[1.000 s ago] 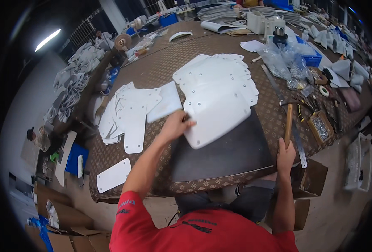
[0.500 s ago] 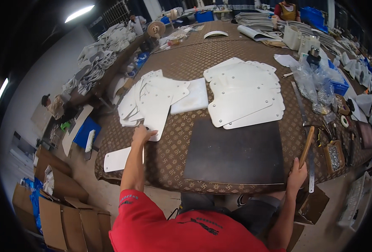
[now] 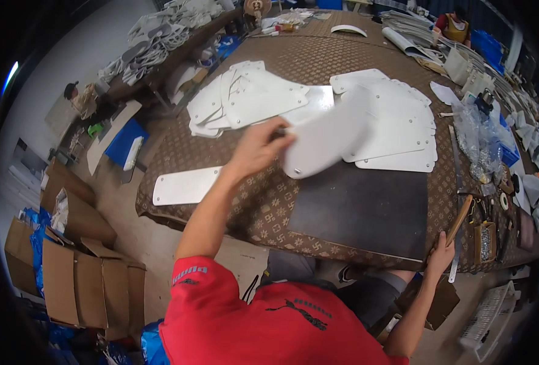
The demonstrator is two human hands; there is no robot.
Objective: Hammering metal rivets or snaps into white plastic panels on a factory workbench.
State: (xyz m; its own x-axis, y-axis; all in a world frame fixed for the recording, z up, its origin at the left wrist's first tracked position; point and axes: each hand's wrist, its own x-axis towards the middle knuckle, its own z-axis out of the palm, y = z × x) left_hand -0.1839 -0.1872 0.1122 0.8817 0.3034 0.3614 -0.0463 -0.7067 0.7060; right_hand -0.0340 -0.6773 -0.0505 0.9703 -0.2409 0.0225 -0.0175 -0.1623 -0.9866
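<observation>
Pinched at its near edge by my left hand (image 3: 260,146), a white panel (image 3: 327,137) with metal rivets is held up, blurred by motion, over the dark mat (image 3: 360,210). It partly covers a stack of similar riveted panels (image 3: 397,134) on the right. A fanned pile of white riveted panels (image 3: 257,97) lies beyond my left hand. Under my left forearm is a single long white panel (image 3: 184,187). Near the table's front right edge, my right hand (image 3: 441,252) is wrapped round a wooden-handled tool (image 3: 459,219); its head cannot be made out.
The table has a brown patterned cover (image 3: 251,210). To the right are a metal ruler (image 3: 456,164), clear plastic bags (image 3: 479,137), hand tools and a small box of metal bits (image 3: 485,242). Cardboard boxes (image 3: 93,277) stand on the floor at left. A co-worker (image 3: 454,25) is at the far right.
My left hand has lifted a white panel off the left pile and carried it rightward, toward the right stack. My right hand still grips the tool. The view has shifted.
</observation>
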